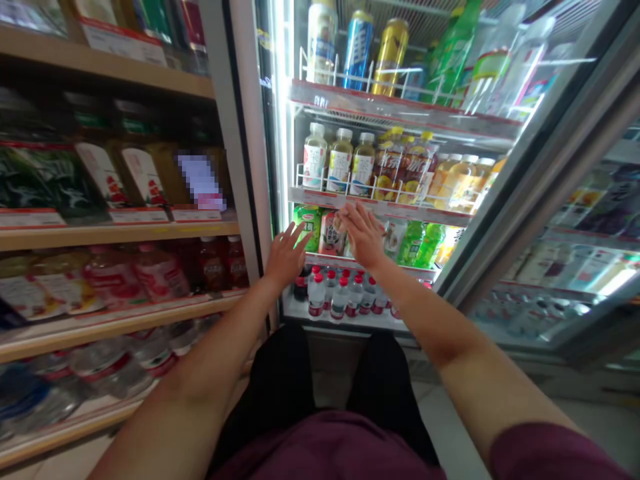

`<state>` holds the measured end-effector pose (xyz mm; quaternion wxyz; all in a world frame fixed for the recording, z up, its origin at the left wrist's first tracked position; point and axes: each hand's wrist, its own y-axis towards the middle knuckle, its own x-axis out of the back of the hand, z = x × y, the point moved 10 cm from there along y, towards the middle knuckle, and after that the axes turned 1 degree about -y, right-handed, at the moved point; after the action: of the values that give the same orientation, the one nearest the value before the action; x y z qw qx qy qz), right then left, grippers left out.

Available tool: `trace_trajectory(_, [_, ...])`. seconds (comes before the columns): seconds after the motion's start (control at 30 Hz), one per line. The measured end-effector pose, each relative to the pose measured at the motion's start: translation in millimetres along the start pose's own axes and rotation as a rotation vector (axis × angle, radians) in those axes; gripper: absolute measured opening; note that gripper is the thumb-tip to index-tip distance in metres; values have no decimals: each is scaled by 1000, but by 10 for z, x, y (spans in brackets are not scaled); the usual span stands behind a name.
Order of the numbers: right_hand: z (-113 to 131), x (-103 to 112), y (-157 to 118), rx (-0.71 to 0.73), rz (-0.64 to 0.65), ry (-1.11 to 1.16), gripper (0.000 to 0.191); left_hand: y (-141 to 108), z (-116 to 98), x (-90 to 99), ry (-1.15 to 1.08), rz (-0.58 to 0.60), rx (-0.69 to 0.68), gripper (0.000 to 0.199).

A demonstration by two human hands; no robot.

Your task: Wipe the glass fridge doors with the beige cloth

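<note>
Both my arms reach into a lit drinks fridge. My left hand (287,255) is open with fingers spread, beside a green drink carton (309,225) at the left end of the lower shelf; whether it touches the carton I cannot tell. My right hand (362,233) also has its fingers stretched out, in front of the same row, to the right of a dark carton with a pink and white label (331,235). Nothing shows in its grip, though its palm side is partly hidden. Below stand several clear water bottles (341,293) with red caps.
On the fridge shelf above are bottles with white caps (340,160) and brown tea bottles (393,163); cans (359,50) stand higher up. The fridge door (545,160) is swung out at right. Wooden shelves (115,233) with bottles line the left.
</note>
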<state>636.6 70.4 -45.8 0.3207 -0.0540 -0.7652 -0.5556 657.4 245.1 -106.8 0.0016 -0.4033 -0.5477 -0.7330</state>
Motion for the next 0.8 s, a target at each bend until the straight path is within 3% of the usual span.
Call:
trace_trajectory(0.1, [214,-209,-81,101,118,16,50,-37,57,6,6,6,19,54])
trace_trajectory(0.2, [324,-221,26,160,165,25,50,-1,117,62,5,-19,31,56])
trace_trajectory(0.37, [265,8,381,61,52,-26,55,121,180,172,-29,-93,62,55])
trace_trajectory(0.43, [271,-9,377,37,45,-32,54,129,192,180,-46,-106,79,55])
trace_trajectory(0.6, [427,-195,241,172,162,-24,53,69,200,141,-33,-93,66,58])
trace_trajectory(0.8, [284,56,549,82,39,-7,52,79,326,153,-64,-117,124,62])
